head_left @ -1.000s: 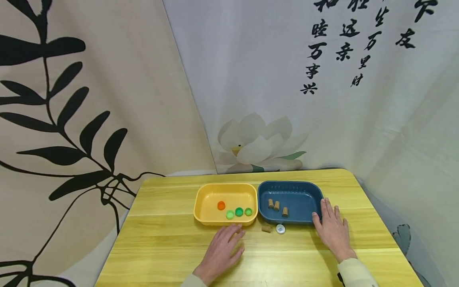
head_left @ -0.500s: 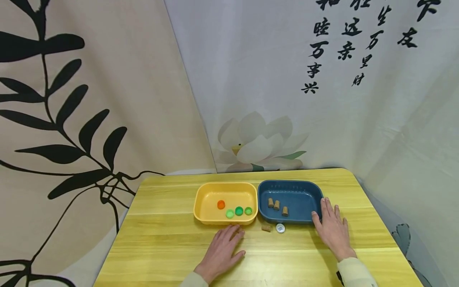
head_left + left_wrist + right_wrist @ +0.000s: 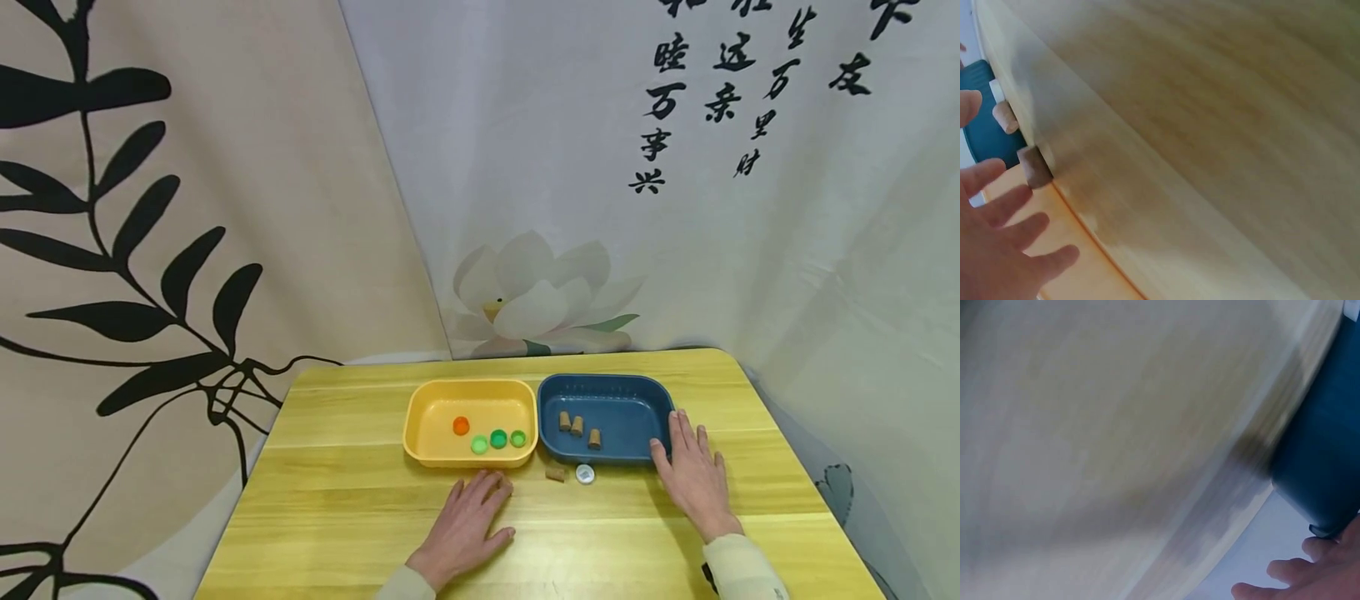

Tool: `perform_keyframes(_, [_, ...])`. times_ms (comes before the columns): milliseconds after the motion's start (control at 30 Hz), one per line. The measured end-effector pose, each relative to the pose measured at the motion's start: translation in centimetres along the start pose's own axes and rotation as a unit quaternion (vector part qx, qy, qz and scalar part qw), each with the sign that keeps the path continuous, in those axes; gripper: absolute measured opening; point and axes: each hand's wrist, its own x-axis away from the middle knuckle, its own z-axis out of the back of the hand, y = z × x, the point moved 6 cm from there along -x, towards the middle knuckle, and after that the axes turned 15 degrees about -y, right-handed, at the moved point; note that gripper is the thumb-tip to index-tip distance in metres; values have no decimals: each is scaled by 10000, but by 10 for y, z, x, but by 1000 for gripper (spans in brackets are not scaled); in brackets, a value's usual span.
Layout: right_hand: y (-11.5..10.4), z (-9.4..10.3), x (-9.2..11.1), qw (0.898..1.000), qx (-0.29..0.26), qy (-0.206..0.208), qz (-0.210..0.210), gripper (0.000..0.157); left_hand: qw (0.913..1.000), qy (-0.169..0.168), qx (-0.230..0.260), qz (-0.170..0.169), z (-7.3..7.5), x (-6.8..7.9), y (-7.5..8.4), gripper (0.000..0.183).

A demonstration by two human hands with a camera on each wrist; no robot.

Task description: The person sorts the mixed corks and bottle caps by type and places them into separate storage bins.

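Note:
In the head view my left hand (image 3: 465,529) lies on the table with fingers spread, just before the front edge of the yellow tray (image 3: 442,404). In the left wrist view, a brown cork-like piece (image 3: 1035,167) sits beside its fingertips; the head view does not clearly show this one. My right hand (image 3: 693,479) touches the right end of the blue tray (image 3: 637,425), fingers stretched forward, thumb at its front corner. Three corks (image 3: 577,426) lie in the blue tray. The yellow tray holds an orange cap (image 3: 461,426) and three green caps (image 3: 498,439).
On the table before the trays lie a loose cork (image 3: 555,473) and a white round cap (image 3: 585,474). Both trays stand side by side on the wooden table (image 3: 337,500). Behind it hangs a printed curtain (image 3: 540,167).
The left thumb has spread slightly away from the other fingers. The right hand keeps its place at the blue tray, and the small pieces have not moved; the head view shifts a little.

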Motion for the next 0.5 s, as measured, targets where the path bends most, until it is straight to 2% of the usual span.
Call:
perform_keyframes(167, [-1, 0, 1, 10000, -16, -74, -27, 75, 9985, 174, -123, -505, 1, 5, 3, 53])
perform_keyframes(267, [-1, 1, 1, 9999, -17, -95, -47, 75, 9972, 299, -114, -677, 2, 7, 5, 48])
perform_keyframes(367, [-1, 1, 0, 10000, -11, -69, -55, 75, 9978, 451, -78, -481, 3, 5, 6, 51])
perform_keyframes(500, [0, 1, 0, 10000, -23, -61, -33, 75, 9987, 483, -9, 188, 3, 1, 7, 69])
